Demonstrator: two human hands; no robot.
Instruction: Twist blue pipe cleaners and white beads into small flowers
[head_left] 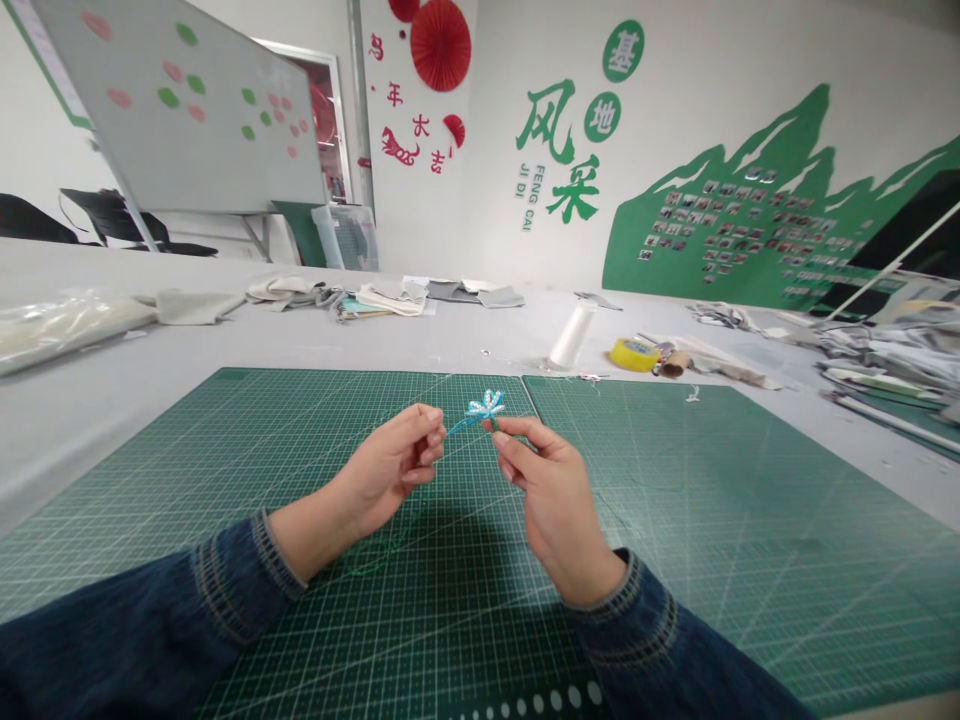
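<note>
A small blue and white flower (486, 404), which looks beaded or braided, is held above the green cutting mat (300, 440). My right hand (551, 480) pinches it from below by a short green part, between thumb and forefinger. Just left of it, my left hand (394, 465) is closed, with thumb and fingertips pressed on the blue thread (459, 425) that runs to the flower. A loop of thin green thread (367, 560) lies on the mat beneath my left wrist.
Beyond the mats stand a white thread cone (572, 337), a roll of yellow tape (634, 353) and a cardboard tube (675, 363). Folded cloth pieces (390, 297) lie along the back. A plastic-wrapped bundle (67, 325) is at left, and piled fabric (900, 350) at right.
</note>
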